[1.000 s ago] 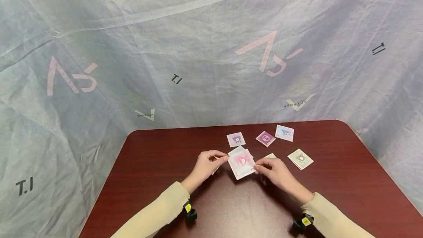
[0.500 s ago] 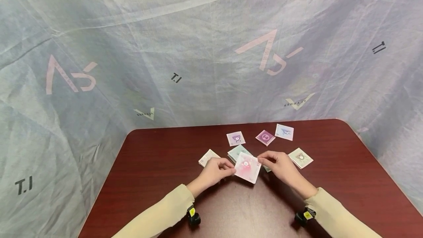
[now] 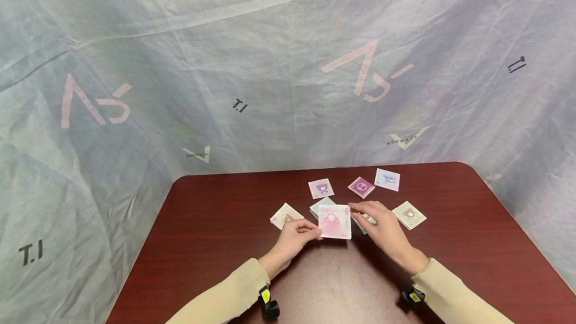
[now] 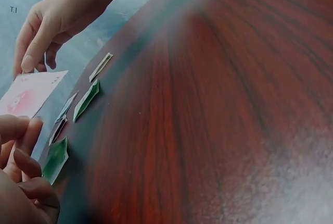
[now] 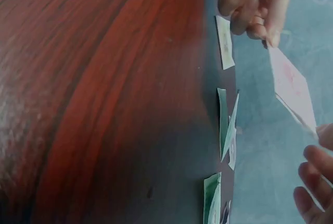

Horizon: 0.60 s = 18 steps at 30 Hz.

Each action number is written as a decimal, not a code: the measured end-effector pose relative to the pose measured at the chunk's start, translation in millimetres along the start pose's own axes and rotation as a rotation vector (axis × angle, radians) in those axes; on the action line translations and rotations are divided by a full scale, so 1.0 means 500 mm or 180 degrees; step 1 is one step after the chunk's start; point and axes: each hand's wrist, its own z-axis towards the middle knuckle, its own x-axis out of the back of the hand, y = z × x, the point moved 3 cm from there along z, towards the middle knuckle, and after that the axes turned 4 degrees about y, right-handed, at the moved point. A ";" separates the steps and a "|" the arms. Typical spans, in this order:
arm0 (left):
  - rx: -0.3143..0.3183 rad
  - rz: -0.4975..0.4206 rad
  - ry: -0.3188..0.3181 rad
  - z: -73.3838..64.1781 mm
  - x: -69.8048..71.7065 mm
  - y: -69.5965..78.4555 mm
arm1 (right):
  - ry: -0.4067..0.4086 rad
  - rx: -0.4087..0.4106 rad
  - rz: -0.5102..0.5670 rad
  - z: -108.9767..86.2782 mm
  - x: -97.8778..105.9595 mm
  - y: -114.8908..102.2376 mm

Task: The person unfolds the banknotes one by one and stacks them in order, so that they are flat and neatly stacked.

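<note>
A pink square card (image 3: 335, 223), printed with a small figure, is held just above the table between both hands. My left hand (image 3: 290, 241) pinches its lower left corner between thumb and fingers. At the upper right corner, my right hand (image 3: 390, 234) has its fingertips on the edge, also seen in the left wrist view. Under the pink card (image 5: 291, 86), a second layer shows along one edge in the right wrist view. Behind it a pale green card (image 3: 323, 204) is partly hidden. A cream card (image 3: 284, 214) lies beside my left fingers.
Farther back on the dark red table (image 3: 216, 224) lie a lilac card (image 3: 321, 189), a purple card (image 3: 361, 187) and a pale blue card (image 3: 387, 179). A beige card (image 3: 409, 214) is right of my right hand. A grey cloth (image 3: 288, 89) hangs behind the table.
The pink card has turned until its edges stand nearly straight. My left hand has slid to its lower left corner, and my right hand has risen to its upper right corner.
</note>
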 end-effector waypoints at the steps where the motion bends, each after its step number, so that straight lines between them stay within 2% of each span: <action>1: 0.0011 -0.0022 0.0010 0.000 0.000 -0.001 | 0.0013 0.0056 -0.0012 -0.001 0.000 -0.002; 5: 0.0045 -0.0083 0.0021 -0.001 0.000 -0.003 | 0.0028 0.0175 -0.0058 -0.003 -0.002 -0.007; 12: 0.0066 -0.0192 -0.0007 -0.008 -0.005 -0.004 | -0.0119 -0.0042 -0.0198 -0.008 -0.009 0.001; 18: 0.0066 -0.0258 0.0036 -0.012 -0.008 -0.002 | -0.0144 -0.0129 -0.0164 -0.014 -0.014 0.001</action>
